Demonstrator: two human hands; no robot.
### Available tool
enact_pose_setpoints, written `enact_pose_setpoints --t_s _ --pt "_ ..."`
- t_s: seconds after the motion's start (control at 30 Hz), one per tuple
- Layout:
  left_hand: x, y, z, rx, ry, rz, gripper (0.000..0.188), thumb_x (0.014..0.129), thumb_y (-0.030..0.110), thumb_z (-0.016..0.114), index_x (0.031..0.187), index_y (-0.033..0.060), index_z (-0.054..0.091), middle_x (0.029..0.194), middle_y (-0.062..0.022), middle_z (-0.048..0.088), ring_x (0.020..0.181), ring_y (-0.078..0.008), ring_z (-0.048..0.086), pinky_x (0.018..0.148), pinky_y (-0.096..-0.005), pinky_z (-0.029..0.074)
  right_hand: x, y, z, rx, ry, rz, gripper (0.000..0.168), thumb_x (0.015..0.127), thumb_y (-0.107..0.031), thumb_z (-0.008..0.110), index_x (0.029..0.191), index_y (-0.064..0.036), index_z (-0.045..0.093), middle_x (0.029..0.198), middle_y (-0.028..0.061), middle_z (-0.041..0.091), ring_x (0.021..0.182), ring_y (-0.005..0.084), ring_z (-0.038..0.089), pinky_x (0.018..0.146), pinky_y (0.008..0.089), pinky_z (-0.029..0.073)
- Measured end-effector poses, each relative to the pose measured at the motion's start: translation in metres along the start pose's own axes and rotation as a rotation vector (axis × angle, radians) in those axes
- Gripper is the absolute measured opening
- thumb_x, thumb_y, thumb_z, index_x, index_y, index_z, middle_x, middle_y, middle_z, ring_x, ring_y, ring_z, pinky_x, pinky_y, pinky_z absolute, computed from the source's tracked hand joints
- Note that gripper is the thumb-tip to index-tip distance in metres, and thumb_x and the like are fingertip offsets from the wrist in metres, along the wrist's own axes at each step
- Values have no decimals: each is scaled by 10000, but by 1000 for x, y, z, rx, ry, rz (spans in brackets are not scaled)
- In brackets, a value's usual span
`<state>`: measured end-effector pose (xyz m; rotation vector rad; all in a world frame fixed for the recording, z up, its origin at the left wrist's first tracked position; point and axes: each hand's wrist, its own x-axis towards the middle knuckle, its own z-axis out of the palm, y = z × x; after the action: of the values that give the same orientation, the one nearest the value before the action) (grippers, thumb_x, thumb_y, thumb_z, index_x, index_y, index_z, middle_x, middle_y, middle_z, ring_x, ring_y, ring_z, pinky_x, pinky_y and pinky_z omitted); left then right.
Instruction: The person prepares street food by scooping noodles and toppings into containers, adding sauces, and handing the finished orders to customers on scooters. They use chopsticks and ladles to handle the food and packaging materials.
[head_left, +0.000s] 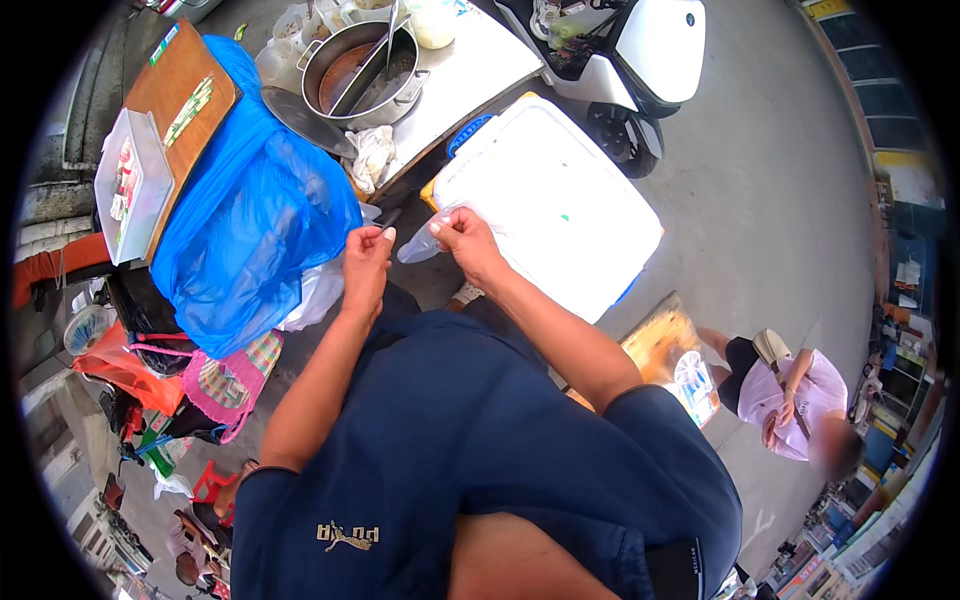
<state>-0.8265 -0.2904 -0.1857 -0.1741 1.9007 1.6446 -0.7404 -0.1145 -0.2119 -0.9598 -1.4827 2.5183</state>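
Note:
My right hand (471, 244) pinches a small clear plastic bag (421, 241), which hangs limp to the left of the fingers. Its wrist passes beside the near left edge of a large white lid (547, 202) bearing a few green specks. Level with it, my left hand (366, 262) has thumb and fingers drawn together near a small dark object (391, 218); whether it grips that object I cannot tell. Just left of this hand a blue plastic bag (262, 217) drapes down. The two hands are apart.
A divided metal pot (360, 67) with reddish liquid and a ladle stands on a white table (480, 56). Wrapped chopsticks (189, 111) lie on a wooden board (150, 82) beside a translucent bin (135, 187). A scooter (622, 60) stands beyond; a person (787, 401) is at right.

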Motion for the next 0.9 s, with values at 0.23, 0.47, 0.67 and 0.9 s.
enact_pose_setpoints --t_s 0.23,0.47,0.67,0.9 --pt "12 28 25 -96 -484 -39 309 903 233 814 1075 118 584 1013 2 656 907 -94 624 782 -262 502 13 -19 11 118 -95 150 224 903 -141 800 938 -16 617 859 27 646 762 93 591 674 247 476" --pt "76 62 22 -63 -708 -125 187 931 143 766 1042 114 618 1003 12 662 929 -81 610 798 -255 492 53 -46 13 338 -232 252 327 946 -226 761 1040 76 678 964 116 698 860 176 639 787 322 505" --pt "170 92 9 -381 -788 -237 92 977 134 698 997 119 609 1013 -26 678 962 -151 637 859 -347 520 106 -90 34 246 -28 245 293 951 -243 734 1082 14 683 974 100 703 889 184 653 785 334 524" --pt "316 138 -43 -718 -714 -180 55 993 78 623 973 90 573 960 -65 661 848 -168 614 768 -343 524 195 -94 11 -1225 97 49 407 795 -192 823 1116 -50 617 921 115 656 931 306 666 848 376 532"
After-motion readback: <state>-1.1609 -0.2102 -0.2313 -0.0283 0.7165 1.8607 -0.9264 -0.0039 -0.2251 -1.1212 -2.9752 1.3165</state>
